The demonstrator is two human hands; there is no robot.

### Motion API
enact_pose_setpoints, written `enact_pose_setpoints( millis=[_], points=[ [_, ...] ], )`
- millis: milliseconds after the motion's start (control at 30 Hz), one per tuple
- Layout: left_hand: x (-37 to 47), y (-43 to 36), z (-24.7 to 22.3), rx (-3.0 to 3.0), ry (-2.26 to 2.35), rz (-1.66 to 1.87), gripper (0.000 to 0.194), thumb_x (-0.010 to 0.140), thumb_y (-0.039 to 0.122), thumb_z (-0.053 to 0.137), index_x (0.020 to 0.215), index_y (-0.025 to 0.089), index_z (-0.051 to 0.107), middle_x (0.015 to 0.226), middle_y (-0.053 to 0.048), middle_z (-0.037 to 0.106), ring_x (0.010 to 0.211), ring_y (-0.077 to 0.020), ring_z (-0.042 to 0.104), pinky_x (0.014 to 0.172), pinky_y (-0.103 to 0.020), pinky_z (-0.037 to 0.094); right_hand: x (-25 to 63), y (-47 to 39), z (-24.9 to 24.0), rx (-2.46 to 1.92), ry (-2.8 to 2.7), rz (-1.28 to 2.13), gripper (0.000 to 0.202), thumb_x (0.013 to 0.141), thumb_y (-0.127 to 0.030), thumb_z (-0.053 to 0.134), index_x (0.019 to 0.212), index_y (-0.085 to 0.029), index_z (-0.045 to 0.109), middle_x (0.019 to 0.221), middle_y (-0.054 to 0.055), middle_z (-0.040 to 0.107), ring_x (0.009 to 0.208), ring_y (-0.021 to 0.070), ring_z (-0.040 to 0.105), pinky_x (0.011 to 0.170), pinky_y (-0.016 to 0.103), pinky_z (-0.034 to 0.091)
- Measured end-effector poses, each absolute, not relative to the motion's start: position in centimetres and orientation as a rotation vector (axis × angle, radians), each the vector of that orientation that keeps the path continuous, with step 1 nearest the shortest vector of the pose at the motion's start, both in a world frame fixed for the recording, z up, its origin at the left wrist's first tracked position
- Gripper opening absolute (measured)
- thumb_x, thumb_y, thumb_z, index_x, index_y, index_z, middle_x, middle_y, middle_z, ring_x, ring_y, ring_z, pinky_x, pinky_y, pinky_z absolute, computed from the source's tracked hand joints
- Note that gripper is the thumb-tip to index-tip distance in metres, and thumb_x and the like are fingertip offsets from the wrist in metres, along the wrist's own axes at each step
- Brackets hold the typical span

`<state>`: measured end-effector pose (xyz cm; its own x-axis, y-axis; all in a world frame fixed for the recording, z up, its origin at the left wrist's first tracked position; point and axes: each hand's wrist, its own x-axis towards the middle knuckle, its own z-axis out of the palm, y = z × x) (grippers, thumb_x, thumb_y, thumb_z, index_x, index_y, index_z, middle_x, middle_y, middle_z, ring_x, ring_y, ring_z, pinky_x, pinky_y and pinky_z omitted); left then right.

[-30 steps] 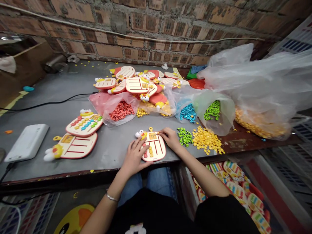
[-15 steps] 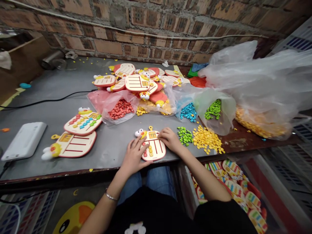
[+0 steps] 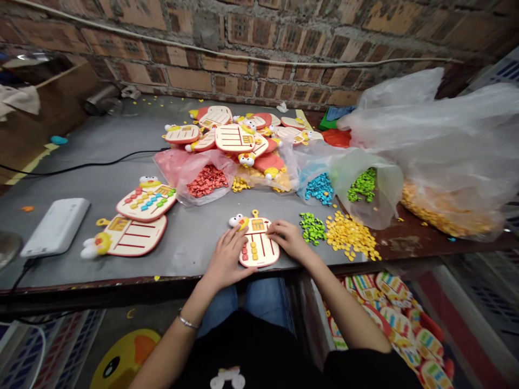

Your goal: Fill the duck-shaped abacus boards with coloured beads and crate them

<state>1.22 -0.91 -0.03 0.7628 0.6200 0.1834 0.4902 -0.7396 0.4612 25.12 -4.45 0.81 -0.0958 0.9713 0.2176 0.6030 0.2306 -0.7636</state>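
Observation:
A cream toy board (image 3: pixel 270 256) with a red rim, a duck head with bulging white eyes (image 3: pixel 236 220) and a yellow loop lies flat before me. Red pieces (image 3: pixel 244 253) fill part of its leftmost slot, and yellow pieces (image 3: pixel 254 250) sit in the slot beside it. My left hand (image 3: pixel 227 256) grips the board's left side, fingers over its face and thumb at the lower edge. The fingers of my right hand (image 3: pixel 288 240) are pinched together at the upper right of the board. Whatever they may hold is hidden.
Loose green pieces (image 3: pixel 312 229) and yellow pieces (image 3: pixel 352 235) lie to the right. Bags of red (image 3: pixel 207 181), blue (image 3: pixel 319 188) and green pieces (image 3: pixel 362 185) stand behind. Boards (image 3: pixel 234 138) are heaped at the back; two more (image 3: pixel 140 237) overlap at left, near a white device (image 3: pixel 55 227).
My right fingertips have slid slightly down the board, toward me. My left fingers have drawn up a little, uncovering more of the red and yellow pieces. The whole view has shifted slightly.

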Motion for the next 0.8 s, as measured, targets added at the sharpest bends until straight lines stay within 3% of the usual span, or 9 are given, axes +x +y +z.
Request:
enact_pose_setpoints(
  millis=[167, 300, 433, 600, 800],
  points=[
    [1.2, -0.9, 0.0, 2.540, 0.843, 0.446, 0.060, 0.072, 0.051, 0.068, 0.120, 0.019, 0.052, 0.150, -0.012, 0.038, 0.142, -0.0322, 0.025, 0.110, -0.048, 0.030, 24.8, -3.6, 0.1, -1.519, -1.717, 0.528, 0.014, 0.088, -0.018, 0.056, 0.092, -0.021, 0.069, 0.082, 0.005, 0.064, 0.078, 0.0186, 0.061, 0.074, 0.031, 0.049],
    [1.2, -0.9, 0.1, 2.528, 0.845, 0.474, 0.070, 0.070, 0.049, 0.071, 0.128, 0.020, 0.048, 0.150, -0.012, 0.038, 0.141, -0.0321, 0.027, 0.111, -0.048, 0.029, 25.1, -3.5, 0.1, -1.522, -1.695, 0.610, 0.020, 0.084, -0.017, 0.060, 0.103, -0.021, 0.067, 0.088, 0.005, 0.068, 0.077, 0.0184, 0.063, 0.072, 0.031, 0.049],
    [1.3, -0.9, 0.1, 2.529, 0.844, 0.458, 0.075, 0.068, 0.049, 0.072, 0.132, 0.019, 0.045, 0.149, -0.012, 0.039, 0.140, -0.0320, 0.028, 0.111, -0.048, 0.029, 24.5, -3.6, -0.1, -1.498, -1.700, 0.669, 0.016, 0.082, -0.018, 0.065, 0.098, -0.020, 0.069, 0.088, 0.006, 0.070, 0.078, 0.0193, 0.064, 0.073, 0.032, 0.050],
    [1.1, -0.9, -0.1, 2.526, 0.855, 0.466, 0.084, 0.067, 0.047, 0.073, 0.139, 0.020, 0.037, 0.149, -0.012, 0.039, 0.140, -0.0314, 0.029, 0.110, -0.046, 0.031, 21.7, -2.6, -0.2, -1.398, -1.744, 0.659, 0.013, 0.081, -0.015, 0.066, 0.092, -0.021, 0.070, 0.091, 0.005, 0.073, 0.090, 0.0209, 0.064, 0.085, 0.037, 0.048],
    [1.0, -0.8, -0.8, 2.587, 0.837, 0.496, 0.086, 0.069, 0.050, 0.070, 0.142, 0.021, 0.034, 0.149, -0.013, 0.039, 0.139, -0.0324, 0.031, 0.111, -0.049, 0.027, 23.2, -3.4, 1.2, -1.331, -1.687, 0.956, 0.018, 0.084, -0.029, 0.066, 0.099, -0.021, 0.071, 0.093, 0.004, 0.073, 0.082, 0.0179, 0.066, 0.075, 0.031, 0.051]
  ],
)
